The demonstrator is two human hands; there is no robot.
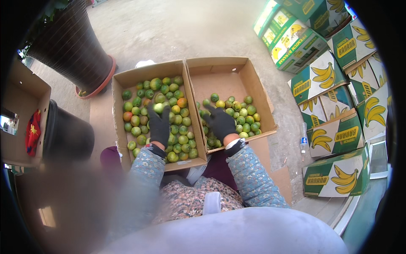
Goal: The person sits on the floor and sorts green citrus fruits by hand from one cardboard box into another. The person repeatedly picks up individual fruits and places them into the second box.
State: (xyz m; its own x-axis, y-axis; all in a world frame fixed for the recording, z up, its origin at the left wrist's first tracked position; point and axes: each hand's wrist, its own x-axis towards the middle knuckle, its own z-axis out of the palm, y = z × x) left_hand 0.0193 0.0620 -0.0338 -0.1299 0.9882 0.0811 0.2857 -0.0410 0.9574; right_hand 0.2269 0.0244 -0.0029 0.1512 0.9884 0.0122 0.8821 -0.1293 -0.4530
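My left hand, in a black glove, is over the left cardboard box. A pale green tomato sits between its thumb and fingers. Around it lie many small round tomatoes, mostly green, with a few orange or reddish ones such as the orange tomato. My right hand, also gloved in black, reaches palm down into the right cardboard box. Its fingers touch green and yellowish tomatoes there; whether it grips one is hidden. The far part of that box shows bare cardboard.
Stacked banana cartons stand on the right, with a plastic bottle on the ground beside them. At the left are a large brown plant pot on a saucer, a black bucket and another carton with a red cloth.
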